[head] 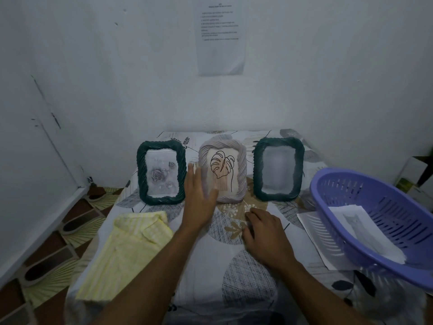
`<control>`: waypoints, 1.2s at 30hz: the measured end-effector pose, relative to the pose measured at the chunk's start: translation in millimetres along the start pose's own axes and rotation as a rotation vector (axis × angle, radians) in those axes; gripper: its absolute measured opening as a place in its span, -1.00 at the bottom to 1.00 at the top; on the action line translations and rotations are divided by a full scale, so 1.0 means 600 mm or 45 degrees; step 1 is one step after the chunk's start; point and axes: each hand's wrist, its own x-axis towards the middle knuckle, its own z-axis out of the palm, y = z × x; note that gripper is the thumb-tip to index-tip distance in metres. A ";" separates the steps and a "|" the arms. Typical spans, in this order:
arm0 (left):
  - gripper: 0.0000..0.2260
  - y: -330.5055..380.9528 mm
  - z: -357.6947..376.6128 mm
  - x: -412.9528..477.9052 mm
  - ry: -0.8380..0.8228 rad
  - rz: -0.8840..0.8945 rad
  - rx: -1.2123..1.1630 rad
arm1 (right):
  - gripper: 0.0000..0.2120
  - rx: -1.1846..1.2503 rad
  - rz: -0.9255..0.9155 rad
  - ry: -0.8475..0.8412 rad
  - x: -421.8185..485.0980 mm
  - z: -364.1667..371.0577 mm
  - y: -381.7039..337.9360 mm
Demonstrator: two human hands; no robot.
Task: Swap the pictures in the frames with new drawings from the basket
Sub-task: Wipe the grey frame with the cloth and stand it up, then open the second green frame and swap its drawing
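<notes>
Reaching fwd in the head view, the left hand [201, 186] is at the left edge of the pale frame [242, 170], fingers straight and spread, gripping nothing; blur hides whether it touches. Frame stands upright, long axis vertical, leaf pic facing the person, right ahead of that hand, so left is nearer. Right hand [264, 233] rests on the cloth just in front of the frame, fingers curled under; can't tell if it holds anything. Basket [375, 198] w/ a drawing [365, 228] sits well right of the frame.

left green frame [161, 172] upright: roses | pale frame [222, 171] middle: leaf drawing | right green frame [278, 168]: blurred | purple basket [379, 195] right, tilted, holds sheet [365, 226]
</notes>
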 end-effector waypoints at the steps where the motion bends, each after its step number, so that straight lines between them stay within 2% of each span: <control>1: -0.33 -0.006 -0.001 -0.020 0.009 0.067 0.088 | -0.65 0.001 -0.001 -0.003 0.000 -0.001 -0.001; 6: -0.37 -0.059 -0.002 -0.092 -0.389 0.234 0.633 | -0.62 0.000 0.005 -0.024 0.000 -0.004 -0.002; 10: -0.37 -0.054 -0.003 -0.113 -0.524 0.187 0.821 | -0.65 -0.001 0.005 -0.011 -0.003 -0.009 -0.006; 14: -0.26 -0.048 -0.007 -0.119 -0.548 0.180 0.864 | -0.64 0.002 0.010 -0.023 -0.003 -0.010 -0.007; 18: -0.26 -0.048 -0.007 -0.119 -0.536 0.180 0.847 | -0.66 0.046 0.005 -0.046 -0.006 -0.016 -0.007; 24: -0.27 -0.055 -0.003 -0.115 -0.527 0.186 0.857 | -0.76 0.477 0.177 -0.049 0.049 -0.065 0.008; 30: -0.26 -0.058 0.000 -0.114 -0.513 0.190 0.873 | -0.74 0.468 0.274 0.330 0.185 -0.176 0.054; 34: -0.26 -0.059 0.000 -0.114 -0.505 0.186 0.862 | -0.70 0.426 0.441 0.451 0.229 -0.196 0.103; 36: -0.27 -0.060 0.000 -0.113 -0.500 0.191 0.863 | -0.65 0.517 0.537 0.431 0.240 -0.196 0.115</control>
